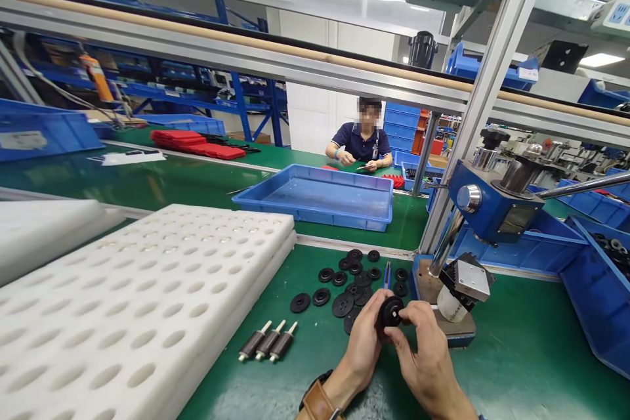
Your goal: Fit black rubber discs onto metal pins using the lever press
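My left hand (pixel 364 341) is closed around a round black plastic wheel-like part (pixel 392 310) with a small white piece at its centre. The thumb and fingertips of my right hand (pixel 423 348) touch the same part from the right; whether they pinch a small piece there is hard to see. Beyond my hands lie several loose black discs (pixel 343 304) of different sizes on the green bench. Blue-handled tweezers (pixel 387 274) lie among them. To the left, three dark cylinders with white shafts (pixel 268 344) lie side by side.
A thick white foam block (pixel 197 275) with rows of round holes fills the left. A blue press (pixel 492 203) stands at right, with blue bins (pixel 600 295) beside it. Farther back are a shallow blue tray (pixel 315 207) and a seated co-worker (pixel 361 141). A metal frame crosses overhead.
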{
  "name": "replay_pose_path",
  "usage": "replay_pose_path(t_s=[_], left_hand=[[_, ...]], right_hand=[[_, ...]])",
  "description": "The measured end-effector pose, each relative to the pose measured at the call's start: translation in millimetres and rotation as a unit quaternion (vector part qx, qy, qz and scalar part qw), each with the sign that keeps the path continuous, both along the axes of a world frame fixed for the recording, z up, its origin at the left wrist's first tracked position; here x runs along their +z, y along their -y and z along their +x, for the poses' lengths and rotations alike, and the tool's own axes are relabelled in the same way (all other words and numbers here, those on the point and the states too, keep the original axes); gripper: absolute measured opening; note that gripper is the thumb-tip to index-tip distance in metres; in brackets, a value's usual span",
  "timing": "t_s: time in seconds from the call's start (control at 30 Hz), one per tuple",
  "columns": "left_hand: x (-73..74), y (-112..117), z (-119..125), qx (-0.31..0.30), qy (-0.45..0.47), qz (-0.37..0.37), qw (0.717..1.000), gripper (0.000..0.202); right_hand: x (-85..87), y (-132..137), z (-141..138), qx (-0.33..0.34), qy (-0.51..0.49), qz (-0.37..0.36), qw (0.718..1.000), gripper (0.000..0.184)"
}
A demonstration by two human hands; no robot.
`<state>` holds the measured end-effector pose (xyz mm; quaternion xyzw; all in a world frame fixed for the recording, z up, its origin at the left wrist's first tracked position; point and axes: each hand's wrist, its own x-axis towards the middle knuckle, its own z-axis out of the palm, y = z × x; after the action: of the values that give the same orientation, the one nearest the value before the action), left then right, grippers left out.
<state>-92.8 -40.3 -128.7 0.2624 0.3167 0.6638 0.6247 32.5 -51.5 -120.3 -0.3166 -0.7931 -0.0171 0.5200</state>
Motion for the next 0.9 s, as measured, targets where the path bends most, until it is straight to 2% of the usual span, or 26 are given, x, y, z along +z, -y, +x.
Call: replay_pose_path(t_s=[0.13,0.27,0.4,0.53,0.63,0.7,0.8,0.87,0.9], left_hand=[[-1.9,-1,0,0.001,-0.010,0.019,1.000,0.036],[-1.3,-2,-1,0.018,-0.022,0.007,1.000,0.039],[0.5,-3,-3,0.022,-0.039,-0.012,0.999,0.042],[1.9,-3,-4,0.037,-0.070,0.032,0.996,0.035],[2.7,-2,-5,0.014,-0.083,0.031,0.996,0.035],[4.3,0,-6,-0.024,-0.080,0.057,0.995,0.039],[8.9,1,-9,-0.088,-0.050,0.089,0.991,0.048],[12.3,-1,-14,-0.087,-0.034,0.089,0.992,0.051],[13.5,-4,-17,-0.067,-0.031,0.085,0.994,0.050]], right_hand=[[-3.1,0,2,-0.041,0.038,0.010,0.998,0.045],[-2.7,0,7,-0.043,0.055,-0.004,0.998,0.060],[0.1,-1,11,-0.057,0.015,-0.024,0.998,0.063],[6.9,0,7,-0.025,0.091,-0.002,0.996,0.059],[12.7,2,1,0.002,0.106,0.001,0.994,0.053],[16.3,4,-1,0.007,0.079,0.031,0.996,0.052],[22.2,6,10,-0.018,0.010,0.130,0.991,0.047],[28.9,3,30,-0.093,-0.092,0.173,0.976,0.041],[34.4,-1,43,-0.143,-0.174,0.174,0.959,0.039]])
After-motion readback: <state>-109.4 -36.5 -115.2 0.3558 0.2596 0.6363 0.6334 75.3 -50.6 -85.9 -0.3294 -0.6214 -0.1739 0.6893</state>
